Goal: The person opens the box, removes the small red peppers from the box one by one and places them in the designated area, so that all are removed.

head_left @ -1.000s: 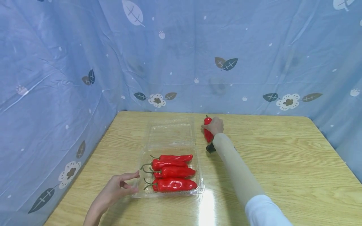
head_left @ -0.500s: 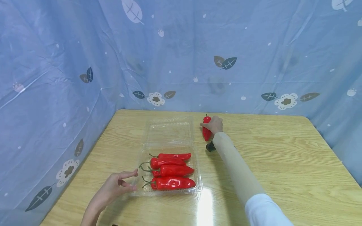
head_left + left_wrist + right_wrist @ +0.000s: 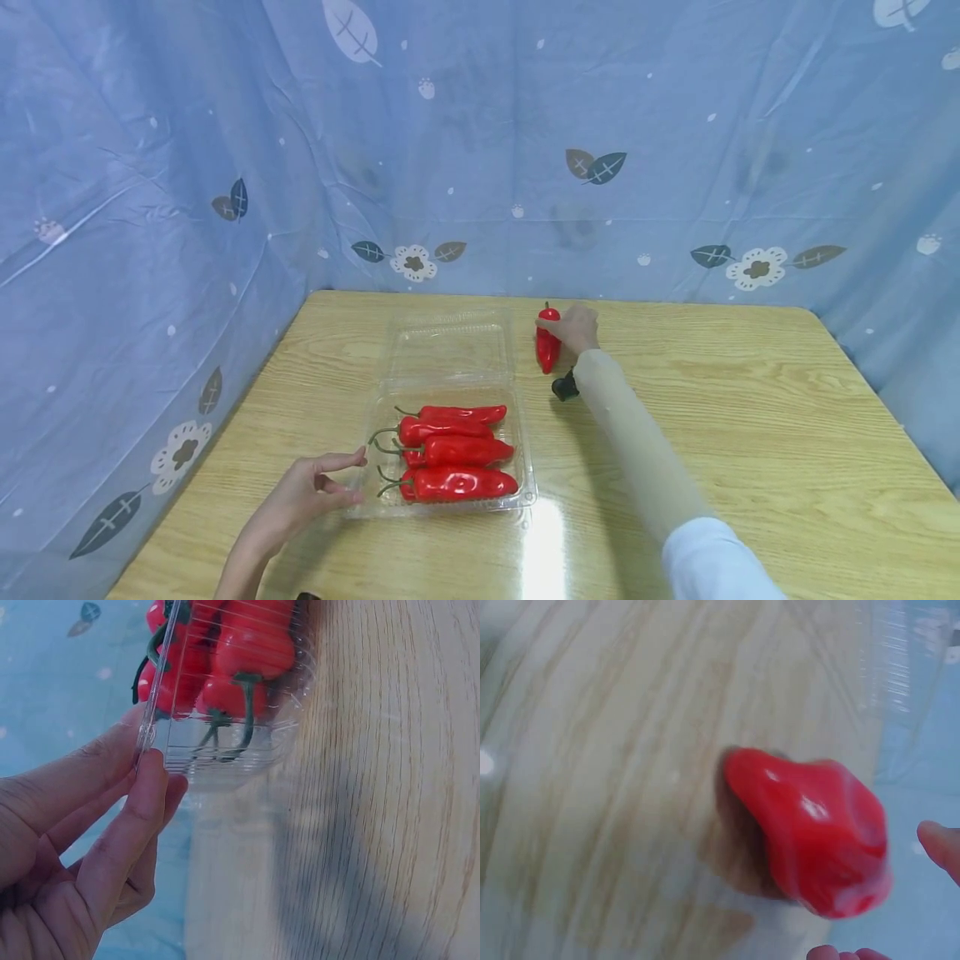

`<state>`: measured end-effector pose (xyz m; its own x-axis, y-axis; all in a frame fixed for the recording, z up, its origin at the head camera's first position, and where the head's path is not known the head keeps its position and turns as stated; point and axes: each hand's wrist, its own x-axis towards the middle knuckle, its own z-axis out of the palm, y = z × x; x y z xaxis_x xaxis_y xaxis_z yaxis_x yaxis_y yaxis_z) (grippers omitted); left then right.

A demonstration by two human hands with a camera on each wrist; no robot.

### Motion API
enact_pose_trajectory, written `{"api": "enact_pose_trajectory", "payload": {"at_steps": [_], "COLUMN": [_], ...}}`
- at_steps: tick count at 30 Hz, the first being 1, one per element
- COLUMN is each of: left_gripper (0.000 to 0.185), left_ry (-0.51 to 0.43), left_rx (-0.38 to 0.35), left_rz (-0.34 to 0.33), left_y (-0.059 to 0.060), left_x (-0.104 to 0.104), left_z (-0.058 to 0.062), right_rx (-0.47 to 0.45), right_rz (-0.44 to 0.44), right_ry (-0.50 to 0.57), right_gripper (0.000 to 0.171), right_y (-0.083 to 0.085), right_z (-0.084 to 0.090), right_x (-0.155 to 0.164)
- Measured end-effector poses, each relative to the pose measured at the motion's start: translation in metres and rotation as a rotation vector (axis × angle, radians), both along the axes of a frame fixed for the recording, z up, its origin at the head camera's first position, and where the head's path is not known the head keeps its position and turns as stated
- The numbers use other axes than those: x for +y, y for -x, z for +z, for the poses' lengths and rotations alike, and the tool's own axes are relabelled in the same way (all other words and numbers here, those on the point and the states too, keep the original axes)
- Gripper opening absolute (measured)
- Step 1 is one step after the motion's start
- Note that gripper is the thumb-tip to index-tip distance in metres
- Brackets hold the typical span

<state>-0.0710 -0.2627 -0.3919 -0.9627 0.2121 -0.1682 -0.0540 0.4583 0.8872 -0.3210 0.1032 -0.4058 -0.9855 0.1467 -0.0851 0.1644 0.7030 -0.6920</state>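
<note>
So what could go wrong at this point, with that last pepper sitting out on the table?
The loose pepper lies far back on the table, and the right hand seems only to touch it with its fingertips, so it might roll or slip away. The clear tray already holds four peppers side by side, so a fifth may not fit easily. The left hand only pinches the thin tray rim, so the light tray could shift.
</note>
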Motion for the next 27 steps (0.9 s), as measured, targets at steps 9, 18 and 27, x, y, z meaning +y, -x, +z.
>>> {"api": "enact_pose_trajectory", "payload": {"at_steps": [9, 18, 27], "left_gripper": [0.061, 0.061, 0.063], "left_ry": [-0.004, -0.023, 0.030], "left_rx": [-0.002, -0.001, 0.004], "left_rz": [-0.003, -0.008, 0.008], "left_y": [-0.001, -0.002, 0.000], "left_x": [0.000, 0.000, 0.001], "left_z": [0.001, 0.001, 0.002], "right_rx": [0.063, 0.182, 0.307], "right_rz": [0.090, 0.201, 0.363], "right_ry": [0.026, 0.084, 0.121], "right_gripper": [0.059, 0.047, 0.038], "right_y": [-0.013, -0.033, -0.070], "right_z": [0.017, 0.035, 0.053], "right_x": [0.013, 0.014, 0.003]}}
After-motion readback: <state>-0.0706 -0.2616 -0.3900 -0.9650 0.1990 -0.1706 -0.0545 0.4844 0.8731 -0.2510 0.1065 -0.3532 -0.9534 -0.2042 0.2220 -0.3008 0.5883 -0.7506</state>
